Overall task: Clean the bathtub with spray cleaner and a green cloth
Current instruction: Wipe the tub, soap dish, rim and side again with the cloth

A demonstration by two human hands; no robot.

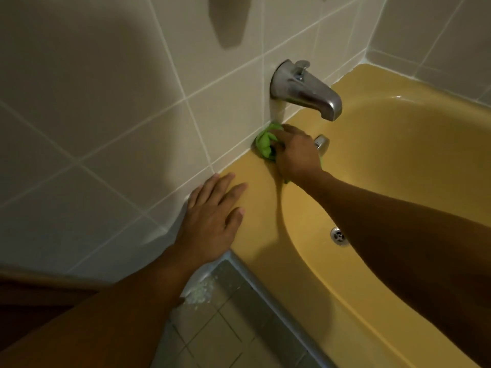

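Pressing the left hand flat, fingers straight and spread, short of the spout, while gripping the green cloth in the right hand just below it, arm outstretched.

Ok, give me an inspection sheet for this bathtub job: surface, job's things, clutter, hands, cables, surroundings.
Surface: yellow bathtub ledge, bare between the hands.
Job's things: green cloth bunched on the ledge against the wall, below the spout; spray cleaner not seen.
Clutter: pale flecks on the floor by the tub's corner.
Hands: left hand rests flat on the ledge, fingers straight; right hand grips the cloth.
Cables: nothing seen.
Surroundings: tiled wall, drain in the tub, grey floor tiles.
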